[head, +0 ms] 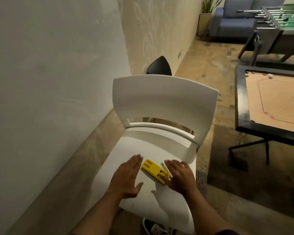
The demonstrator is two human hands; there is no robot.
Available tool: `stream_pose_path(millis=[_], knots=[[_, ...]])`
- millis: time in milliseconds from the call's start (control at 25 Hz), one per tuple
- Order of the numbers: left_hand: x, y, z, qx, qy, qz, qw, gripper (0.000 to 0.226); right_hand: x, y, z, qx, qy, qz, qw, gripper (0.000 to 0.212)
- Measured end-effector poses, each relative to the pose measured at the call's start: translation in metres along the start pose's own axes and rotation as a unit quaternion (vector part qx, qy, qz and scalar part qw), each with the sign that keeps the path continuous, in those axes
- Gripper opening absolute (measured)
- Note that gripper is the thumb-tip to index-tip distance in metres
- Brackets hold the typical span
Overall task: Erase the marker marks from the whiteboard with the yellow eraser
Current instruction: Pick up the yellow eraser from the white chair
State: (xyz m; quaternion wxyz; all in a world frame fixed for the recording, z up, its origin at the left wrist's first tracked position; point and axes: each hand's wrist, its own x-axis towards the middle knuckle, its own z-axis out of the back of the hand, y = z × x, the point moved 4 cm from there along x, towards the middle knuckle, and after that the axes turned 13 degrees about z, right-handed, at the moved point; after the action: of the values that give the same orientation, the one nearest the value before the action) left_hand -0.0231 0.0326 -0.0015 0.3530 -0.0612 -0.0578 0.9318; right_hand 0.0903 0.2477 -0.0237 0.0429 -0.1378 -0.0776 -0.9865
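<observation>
The yellow eraser [155,171] lies flat on the seat of a white chair [163,102], toward its front edge, angled between the two hands. The left hand [128,176] hovers just beside its left end, fingers straight and spread, holding nothing. The right hand [180,175] rests palm-down at its right end, fingers relaxed, also empty. A pale thin object by the right fingers is too small to identify. The pickup would likely go best by pinching the eraser's long sides.
</observation>
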Motion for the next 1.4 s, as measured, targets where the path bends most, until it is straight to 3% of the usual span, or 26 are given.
stream_pose_path(millis=[80, 240, 480, 800, 920, 1000, 1080, 1160, 1280, 1400], knots=[[0.007, -0.014, -0.034, 0.027, 0.112, -0.001, 0.993, 0.108, -0.014, 0.002, -0.025, 0.010, 0.032, -0.010, 0.999, 0.065], [0.015, -0.039, -0.068, 0.048, 0.151, -0.005, 0.987, 0.108, -0.025, 0.019, -0.065, 0.033, 0.143, -0.046, 0.988, 0.078], [0.042, -0.048, -0.087, 0.070, 0.159, -0.025, 0.984, 0.102, -0.010, 0.013, -0.082, 0.023, 0.061, -0.099, 0.993, 0.067], [0.058, -0.036, -0.075, 0.115, 0.135, 0.000, 0.984, 0.095, 0.001, 0.006, -0.069, 0.091, -0.050, -0.048, 0.993, 0.071], [0.049, -0.028, -0.037, 0.099, 0.012, -0.003, 0.995, 0.087, 0.019, 0.016, -0.042, 0.113, -0.065, 0.006, 0.991, 0.076], [0.048, -0.027, -0.021, 0.139, 0.014, -0.044, 0.989, 0.085, 0.029, 0.015, -0.032, 0.120, -0.080, 0.014, 0.989, 0.080], [0.031, -0.009, 0.004, 0.165, -0.036, -0.066, 0.983, 0.077, 0.047, 0.035, -0.013, 0.137, -0.089, 0.065, 0.984, 0.083], [0.006, 0.022, 0.042, 0.189, -0.130, -0.094, 0.969, 0.061, 0.078, 0.071, 0.003, 0.118, -0.096, 0.134, 0.979, 0.082], [-0.008, 0.042, 0.080, 0.253, -0.212, -0.138, 0.934, 0.044, 0.119, 0.098, 0.034, 0.094, -0.144, 0.162, 0.972, 0.075], [-0.032, 0.074, 0.149, 0.279, -0.276, -0.097, 0.915, 0.043, 0.172, 0.144, 0.057, 0.071, -0.206, 0.219, 0.951, 0.079]])
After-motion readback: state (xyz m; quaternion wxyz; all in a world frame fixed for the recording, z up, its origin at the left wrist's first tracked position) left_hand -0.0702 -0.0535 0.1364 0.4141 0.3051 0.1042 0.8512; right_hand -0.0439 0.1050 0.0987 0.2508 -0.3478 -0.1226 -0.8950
